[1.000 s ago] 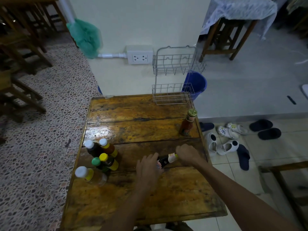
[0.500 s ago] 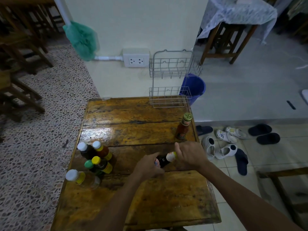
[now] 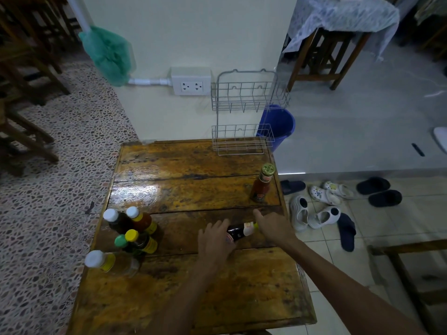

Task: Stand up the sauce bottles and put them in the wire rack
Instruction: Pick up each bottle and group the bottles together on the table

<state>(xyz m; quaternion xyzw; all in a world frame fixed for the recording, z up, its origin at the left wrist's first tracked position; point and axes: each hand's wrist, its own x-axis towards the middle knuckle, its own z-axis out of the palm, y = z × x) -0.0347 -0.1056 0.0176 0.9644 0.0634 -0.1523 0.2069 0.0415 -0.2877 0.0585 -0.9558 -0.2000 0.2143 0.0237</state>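
Dark-glass sauce bottle (image 3: 238,232) lies on its side, both hands on it; nothing racked yet.

Left hand (image 3: 216,240) covers the bottle's body and right hand (image 3: 273,228) curls over its neck end, though whether either grip is fully closed I cannot tell. One red sauce bottle (image 3: 262,186) stands upright near the tabletop's (image 3: 193,286) right edge; five more cluster at the left, the white-capped front one (image 3: 111,262) apparently tipped over. Both tiers of the wire rack (image 3: 244,117) at the far edge hold nothing, so every placement remains.

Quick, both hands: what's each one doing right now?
Left hand: closed on the body of the lying dark bottle.
Right hand: on the same bottle's neck end.
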